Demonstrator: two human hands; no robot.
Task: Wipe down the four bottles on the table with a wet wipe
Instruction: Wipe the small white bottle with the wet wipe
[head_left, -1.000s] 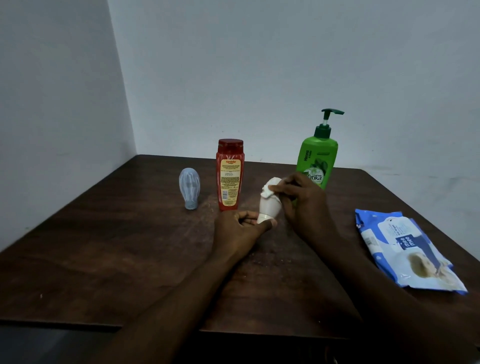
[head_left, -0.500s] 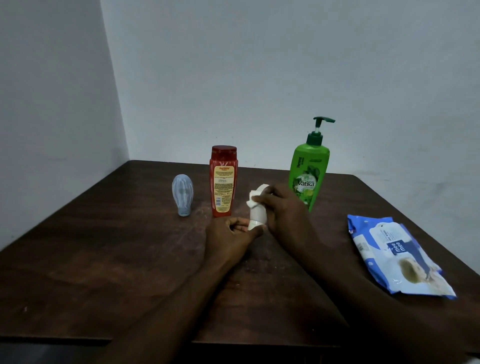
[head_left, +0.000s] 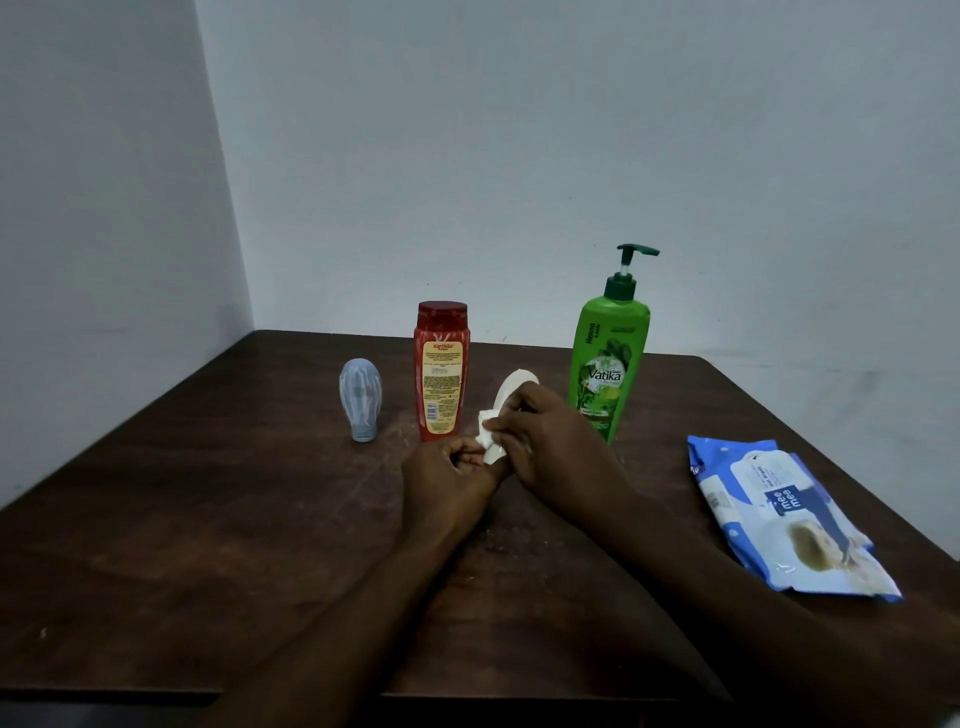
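Note:
A small white bottle stands at the table's middle, cap down. My left hand grips its lower end. My right hand presses a white wet wipe against the bottle's left side and covers most of its body. A red bottle stands just left of it, and a pale blue bottle stands further left, upside down on its cap. Behind my right hand rises a green pump bottle.
A blue pack of wet wipes lies flat at the right, near the edge of the dark wooden table. Grey walls meet in a corner behind the table's far left.
My right hand has slid the wipe from the white bottle's top down its side. The bottle's rounded top now shows. The left hand keeps its hold at the base.

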